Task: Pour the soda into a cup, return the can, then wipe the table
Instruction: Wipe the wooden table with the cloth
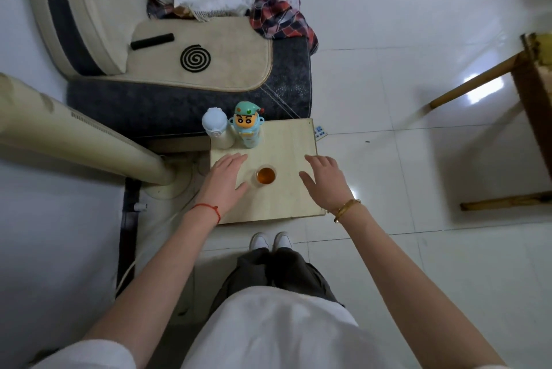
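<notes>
A small clear cup [265,175] holding amber liquid stands near the middle of the light wooden table [295,141]. My left hand [226,179] lies flat with fingers spread just left of the cup, its thumb close to the cup's side. To the right of the cup my right hand [325,181] hovers with fingers straight and empty. At the table's far left corner stand a white bottle [215,128] and a cartoon-figure bottle [248,125]. No soda can and no cloth are in view.
A beige and grey sofa [191,69] with a black remote [152,40], a mosquito coil [195,58] and piled clothes sits behind the table. A cream tower fan [74,138] leans at the left. A wooden stool [525,117] stands at the right on white tile.
</notes>
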### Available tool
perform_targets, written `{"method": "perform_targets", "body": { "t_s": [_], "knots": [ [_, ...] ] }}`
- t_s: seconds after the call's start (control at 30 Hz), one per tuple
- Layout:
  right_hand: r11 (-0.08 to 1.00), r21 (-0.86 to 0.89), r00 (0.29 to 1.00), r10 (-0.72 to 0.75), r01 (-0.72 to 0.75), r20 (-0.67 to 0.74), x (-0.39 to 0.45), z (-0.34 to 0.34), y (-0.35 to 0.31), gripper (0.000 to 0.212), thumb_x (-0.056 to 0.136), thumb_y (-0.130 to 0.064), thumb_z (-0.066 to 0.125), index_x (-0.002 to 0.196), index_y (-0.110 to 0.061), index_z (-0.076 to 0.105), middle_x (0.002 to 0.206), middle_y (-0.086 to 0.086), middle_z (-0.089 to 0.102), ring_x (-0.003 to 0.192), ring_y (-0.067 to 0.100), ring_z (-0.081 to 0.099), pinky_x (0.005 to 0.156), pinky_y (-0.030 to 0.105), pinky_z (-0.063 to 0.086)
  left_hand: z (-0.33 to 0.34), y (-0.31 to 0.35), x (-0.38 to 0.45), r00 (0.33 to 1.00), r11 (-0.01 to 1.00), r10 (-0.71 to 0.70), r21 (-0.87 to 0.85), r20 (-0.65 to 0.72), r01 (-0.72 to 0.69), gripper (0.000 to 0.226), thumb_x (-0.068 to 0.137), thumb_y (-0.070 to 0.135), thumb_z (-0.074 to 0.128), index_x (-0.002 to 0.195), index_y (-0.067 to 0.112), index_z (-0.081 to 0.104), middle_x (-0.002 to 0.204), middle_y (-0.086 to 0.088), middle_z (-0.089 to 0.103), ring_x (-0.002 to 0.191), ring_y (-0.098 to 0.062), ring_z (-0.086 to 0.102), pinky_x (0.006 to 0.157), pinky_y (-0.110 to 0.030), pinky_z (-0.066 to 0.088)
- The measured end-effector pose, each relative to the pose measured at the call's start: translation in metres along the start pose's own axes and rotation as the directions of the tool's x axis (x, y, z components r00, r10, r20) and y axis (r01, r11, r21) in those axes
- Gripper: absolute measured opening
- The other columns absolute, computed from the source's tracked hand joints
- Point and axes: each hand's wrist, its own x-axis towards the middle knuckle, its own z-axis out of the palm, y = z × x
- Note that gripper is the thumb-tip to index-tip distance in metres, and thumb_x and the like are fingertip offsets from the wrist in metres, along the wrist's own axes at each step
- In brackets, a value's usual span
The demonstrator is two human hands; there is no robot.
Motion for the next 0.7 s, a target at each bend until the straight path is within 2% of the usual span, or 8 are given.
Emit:
{"method": "perform_targets", "body": {
  "t_s": [0.13, 0.23, 0.43, 0.57, 0.7],
  "knots": [
    [1.0, 0.028, 0.998, 0.001, 0.001, -0.066, -0.022, -0.017, -0.013, 0.052, 0.101, -0.036, 0.042, 0.147, -0.012, 0.035, 0.15, 0.007, 0.041, 0.142, 0.028, 0.028, 0.115, 0.043, 0.031, -0.025, 0.013, -0.01, 0.999, 0.998, 0.051, 0.036, -0.001, -0.051, 0.066, 0.091, 0.023, 0.064, 0.149, 0.02, 0.034, 0.154, -0.001, 0.035, 0.145, -0.017, 0.028, 0.12, -0.033, 0.023],
    [0.998, 0.066, 0.996, 0.03, -0.024, -0.09, -0.037, -0.023, -0.019, 0.053, 0.101, -0.035, 0.043, 0.148, -0.012, 0.034, 0.151, 0.007, 0.039, 0.143, 0.027, 0.028, 0.116, 0.043, 0.03, -0.041, 0.021, -0.018, 0.996, 0.995, 0.085, 0.043, 0.019, -0.085, 0.068, 0.092, 0.025, 0.063, 0.151, 0.022, 0.031, 0.156, 0.0, 0.033, 0.147, -0.019, 0.024, 0.121, -0.039, 0.022],
    [0.991, 0.105, 0.986, 0.094, -0.079, -0.14, -0.065, -0.028, -0.022, 0.054, 0.101, -0.036, 0.043, 0.15, -0.015, 0.031, 0.153, 0.004, 0.038, 0.143, 0.024, 0.028, 0.116, 0.041, 0.03, -0.066, 0.041, -0.021, 0.98, 0.978, 0.198, 0.069, -0.007, -0.197, 0.069, 0.09, 0.03, 0.065, 0.15, 0.022, 0.032, 0.155, 0.001, 0.034, 0.146, -0.017, 0.026, 0.121, -0.04, 0.024],
    [0.981, 0.14, 0.959, 0.163, -0.133, -0.232, -0.087, -0.047, -0.013, 0.055, 0.101, -0.036, 0.044, 0.15, -0.016, 0.03, 0.151, 0.006, 0.039, 0.142, 0.026, 0.028, 0.115, 0.04, 0.03, -0.082, 0.066, -0.011, 0.962, 0.962, 0.269, 0.044, 0.051, -0.271, 0.064, 0.091, 0.029, 0.064, 0.148, 0.022, 0.036, 0.153, 0.0, 0.037, 0.144, -0.018, 0.029, 0.119, -0.044, 0.028],
    [0.961, 0.189, 0.915, 0.255, -0.203, -0.313, -0.114, -0.07, 0.008, 0.055, 0.101, -0.036, 0.044, 0.151, -0.017, 0.03, 0.152, 0.005, 0.038, 0.143, 0.025, 0.028, 0.114, 0.041, 0.03, -0.089, 0.102, 0.001, 0.929, 0.93, 0.36, 0.05, 0.088, -0.365, 0.063, 0.092, 0.027, 0.063, 0.148, 0.021, 0.036, 0.15, 0.0, 0.04, 0.141, -0.017, 0.032, 0.118, -0.038, 0.028]
  ]
}}
